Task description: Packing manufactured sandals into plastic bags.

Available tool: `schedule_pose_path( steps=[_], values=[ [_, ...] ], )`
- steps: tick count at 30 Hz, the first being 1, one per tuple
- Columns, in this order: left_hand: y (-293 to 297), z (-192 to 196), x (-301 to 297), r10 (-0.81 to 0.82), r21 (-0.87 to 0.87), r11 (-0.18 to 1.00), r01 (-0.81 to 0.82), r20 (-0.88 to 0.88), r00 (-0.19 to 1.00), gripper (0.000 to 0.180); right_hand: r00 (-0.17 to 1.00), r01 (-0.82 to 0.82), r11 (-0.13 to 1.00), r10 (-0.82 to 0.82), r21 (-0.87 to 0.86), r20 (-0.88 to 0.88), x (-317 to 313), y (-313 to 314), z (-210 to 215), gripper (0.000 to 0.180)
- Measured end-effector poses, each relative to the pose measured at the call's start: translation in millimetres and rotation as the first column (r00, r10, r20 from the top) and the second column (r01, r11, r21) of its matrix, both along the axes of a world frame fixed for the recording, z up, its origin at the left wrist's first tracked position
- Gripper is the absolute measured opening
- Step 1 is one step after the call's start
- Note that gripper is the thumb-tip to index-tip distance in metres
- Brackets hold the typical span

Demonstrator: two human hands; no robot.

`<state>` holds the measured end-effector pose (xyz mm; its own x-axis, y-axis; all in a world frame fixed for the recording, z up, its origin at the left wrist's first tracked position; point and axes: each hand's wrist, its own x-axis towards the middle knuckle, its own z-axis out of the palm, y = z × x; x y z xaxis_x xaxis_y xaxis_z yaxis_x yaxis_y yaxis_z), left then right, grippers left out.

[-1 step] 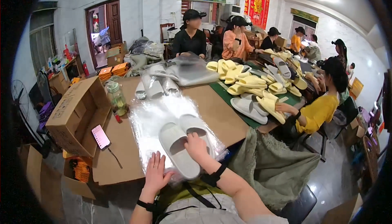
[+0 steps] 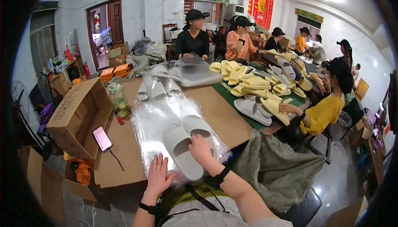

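Observation:
A pair of light grey slippers lies before me: the nearer-left slipper (image 2: 190, 168) and the other slipper (image 2: 195, 123) beside it on the right. My right hand (image 2: 200, 149) is closed at the inner edges of the pair, its fingertips hidden in the gap between the straps. Flat on the stack of clear plastic bags (image 2: 151, 121), my left hand (image 2: 158, 174) rests with its fingers stretched out, just left of the heel of the near slipper. The slippers lie on top of these bags.
Bagged grey slippers (image 2: 157, 90) sit beyond the stack. A pile of yellow slippers (image 2: 253, 81) covers the far right. An open carton (image 2: 66, 119), a bottle (image 2: 119, 102) and a phone (image 2: 102, 138) stand or lie left. A co-worker in yellow (image 2: 327, 111) handles a slipper.
The near slipper's toe has shifted very slightly to the right under my right hand. My left hand keeps its place.

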<state>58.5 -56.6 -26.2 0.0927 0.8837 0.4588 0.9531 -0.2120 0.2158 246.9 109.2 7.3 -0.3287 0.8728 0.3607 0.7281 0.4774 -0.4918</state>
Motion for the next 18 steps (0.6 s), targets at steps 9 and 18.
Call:
schedule_pose_path(
  steps=[9, 18],
  values=[
    [1, 2, 0, -0.017, -0.066, 0.998, 0.021, 0.065, 0.998, 0.077, 0.935, 0.298, 0.954, -0.283, 0.04, -0.215, 72, 23, -25, 0.024],
    [2, 18, -3, 0.013, -0.172, 0.985, -0.004, 0.056, 0.998, 0.08, 0.773, 0.19, 0.981, -0.133, 0.027, -0.621, 100, -46, 12, 0.018]
  ],
)
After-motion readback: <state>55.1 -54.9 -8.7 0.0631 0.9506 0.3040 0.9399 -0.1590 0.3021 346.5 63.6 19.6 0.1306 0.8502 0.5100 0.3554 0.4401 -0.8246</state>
